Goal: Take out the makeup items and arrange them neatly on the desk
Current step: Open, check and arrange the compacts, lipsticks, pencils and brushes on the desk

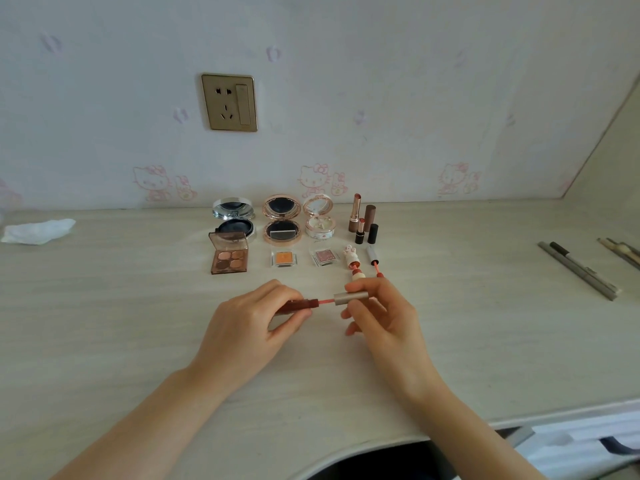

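Note:
My left hand grips a dark red lip gloss tube above the middle of the pale desk. My right hand pinches its metallic cap, drawn a little off the tube, with the pink wand stem showing between them. Behind them stand three open round compacts, an open eyeshadow palette, an orange pan, a pink pan, two open lipsticks, a bunny-topped lip tint and another opened gloss.
A crumpled white tissue lies at the far left. Pencils and brushes lie at the right. The wall holds a gold socket. The desk's front edge curves inward near my body.

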Demonstrator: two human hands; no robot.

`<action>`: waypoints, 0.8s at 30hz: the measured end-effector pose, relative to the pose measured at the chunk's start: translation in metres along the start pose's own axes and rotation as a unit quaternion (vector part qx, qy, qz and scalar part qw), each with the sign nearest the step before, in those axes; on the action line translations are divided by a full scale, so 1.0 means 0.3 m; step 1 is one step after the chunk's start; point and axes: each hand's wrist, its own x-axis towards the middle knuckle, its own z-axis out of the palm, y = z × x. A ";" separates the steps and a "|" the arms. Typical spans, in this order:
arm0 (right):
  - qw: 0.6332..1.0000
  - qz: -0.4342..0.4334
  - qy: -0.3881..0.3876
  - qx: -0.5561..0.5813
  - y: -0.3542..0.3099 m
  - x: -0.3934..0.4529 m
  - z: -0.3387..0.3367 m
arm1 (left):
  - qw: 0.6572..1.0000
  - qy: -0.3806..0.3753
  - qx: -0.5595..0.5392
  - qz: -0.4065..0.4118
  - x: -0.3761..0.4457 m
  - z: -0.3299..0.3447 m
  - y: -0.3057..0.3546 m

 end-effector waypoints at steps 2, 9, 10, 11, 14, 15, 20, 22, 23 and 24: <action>0.999 0.005 0.015 0.028 -0.005 0.001 -0.008 | 1.000 -0.008 -0.025 0.003 -0.003 0.005 0.006; 0.999 -0.016 0.045 -0.005 -0.077 0.011 -0.105 | 0.993 -0.039 -0.113 0.008 0.000 0.035 0.061; 0.999 -0.010 0.050 -0.008 -0.085 0.021 -0.129 | 0.991 -0.049 -0.126 0.001 0.004 0.040 0.076; 0.998 -0.004 0.057 -0.013 -0.090 0.032 -0.153 | 0.989 -0.063 -0.134 -0.011 0.012 0.044 0.094; 0.997 0.015 0.069 -0.029 -0.101 0.072 -0.223 | 0.984 -0.110 -0.142 -0.018 0.044 0.066 0.149; 0.997 0.026 0.070 -0.029 -0.106 0.086 -0.245 | 0.984 -0.115 -0.134 -0.001 0.058 0.077 0.169; 0.992 0.103 0.074 -0.015 -0.131 0.168 -0.339 | 0.986 -0.111 -0.105 0.067 0.128 0.152 0.262; 0.990 0.124 0.071 -0.011 -0.135 0.200 -0.362 | 0.987 -0.104 -0.093 0.083 0.146 0.181 0.291; 0.989 0.132 0.068 -0.014 -0.136 0.215 -0.372 | 0.987 -0.101 -0.086 0.090 0.153 0.194 0.303; 0.988 0.138 0.062 -0.021 -0.137 0.227 -0.380 | 0.987 -0.101 -0.079 0.098 0.159 0.206 0.313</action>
